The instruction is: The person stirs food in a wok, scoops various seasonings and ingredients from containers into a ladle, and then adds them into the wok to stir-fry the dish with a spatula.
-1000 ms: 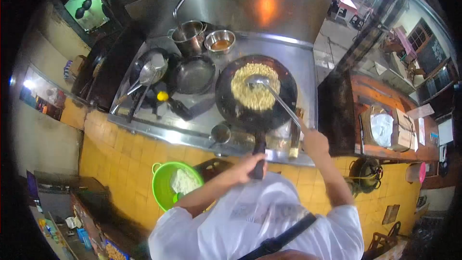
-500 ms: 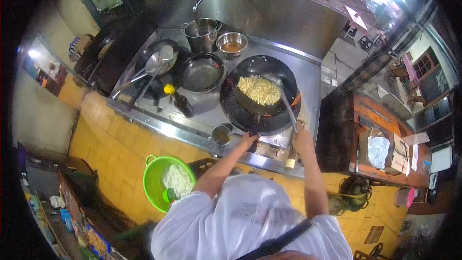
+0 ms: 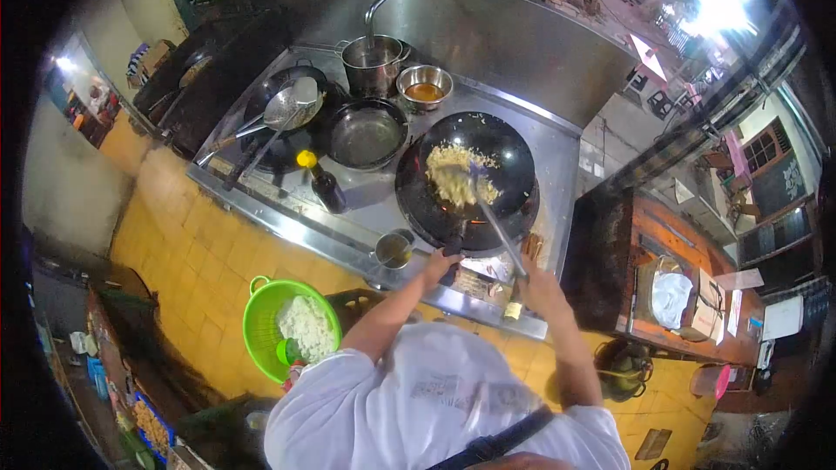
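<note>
My left hand (image 3: 440,268) is closed round the handle of a black wok (image 3: 512,161), which sits over the right burner. Yellowish, grainy food resembling fried rice (image 3: 453,161) lies loosely spread in the wok, with bits scattered up its far wall. In my right hand (image 3: 542,289) is the long metal handle of a wok spatula (image 3: 498,228); its head is in the food and blurred, so its exact shape is unclear. Orange flame glows under the wok's near edge. Left of my left hand stands a metal cup (image 3: 394,249) with liquid in it.
A yellow-capped dark bottle (image 3: 327,190), a black frying pan (image 3: 367,135), a strainer resting on another wok (image 3: 292,106), a tall pot (image 3: 373,70) and a steel bowl (image 3: 424,87) share the stove. A green basket (image 3: 254,331) of white rice stands at my left.
The wok's far side has tipped up toward me. The spatula head has swung left into the food, which has loosened from a heap. My right hand has moved slightly nearer my body.
</note>
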Demonstrator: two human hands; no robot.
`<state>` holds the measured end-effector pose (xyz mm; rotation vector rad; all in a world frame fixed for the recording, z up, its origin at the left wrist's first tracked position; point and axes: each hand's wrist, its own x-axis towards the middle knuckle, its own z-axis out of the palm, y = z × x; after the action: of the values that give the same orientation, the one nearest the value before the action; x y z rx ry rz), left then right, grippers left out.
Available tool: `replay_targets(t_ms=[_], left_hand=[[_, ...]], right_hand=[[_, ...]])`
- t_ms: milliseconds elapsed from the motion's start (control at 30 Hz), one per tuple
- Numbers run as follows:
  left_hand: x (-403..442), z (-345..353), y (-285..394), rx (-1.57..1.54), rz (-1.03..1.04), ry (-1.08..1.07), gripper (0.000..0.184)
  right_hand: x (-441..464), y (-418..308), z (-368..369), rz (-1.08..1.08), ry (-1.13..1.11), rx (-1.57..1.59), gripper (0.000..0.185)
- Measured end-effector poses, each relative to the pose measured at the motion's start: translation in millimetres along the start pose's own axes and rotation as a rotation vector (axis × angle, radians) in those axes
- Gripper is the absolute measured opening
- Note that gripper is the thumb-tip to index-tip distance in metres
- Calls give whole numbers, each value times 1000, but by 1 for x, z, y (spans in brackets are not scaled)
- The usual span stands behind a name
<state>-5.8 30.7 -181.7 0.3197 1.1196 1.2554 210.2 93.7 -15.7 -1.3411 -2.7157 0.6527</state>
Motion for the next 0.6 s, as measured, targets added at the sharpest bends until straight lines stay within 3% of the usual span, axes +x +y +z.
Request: replay_targets(t_ms=[67, 167, 200, 267, 300, 333, 400, 467, 500, 600], left_hand=[[-1, 3, 3, -58, -56, 27, 13], [12, 0, 5, 32, -153, 62, 13], [11, 2, 7, 67, -220, 87, 15], [1, 37, 9, 149, -173, 332, 17], [-30, 66, 27, -57, -207, 266, 19], [-85, 100, 72, -556, -265, -50, 18], [-111, 105, 89, -528, -435, -242, 15], [-120, 101, 101, -454, -472, -140, 16], [-87, 73, 80, -438, -473, -225, 16], [-74, 46, 71, -152, -235, 14, 14]], right_hand=[[8, -12, 17, 196, -93, -87, 53], [45, 1, 81, 170, -45, -77, 56], [48, -19, 70, 116, -39, -44, 56], [31, -1, 15, 78, -121, 118, 56], [15, -5, -25, 97, -165, 196, 53], [2, -5, -54, 77, -201, 153, 51], [-7, -9, -79, 154, -229, 66, 53], [-16, -5, -76, -37, -173, 91, 53], [-19, -12, -75, -27, -235, 34, 55], [-34, -17, -66, -109, -145, 77, 56]])
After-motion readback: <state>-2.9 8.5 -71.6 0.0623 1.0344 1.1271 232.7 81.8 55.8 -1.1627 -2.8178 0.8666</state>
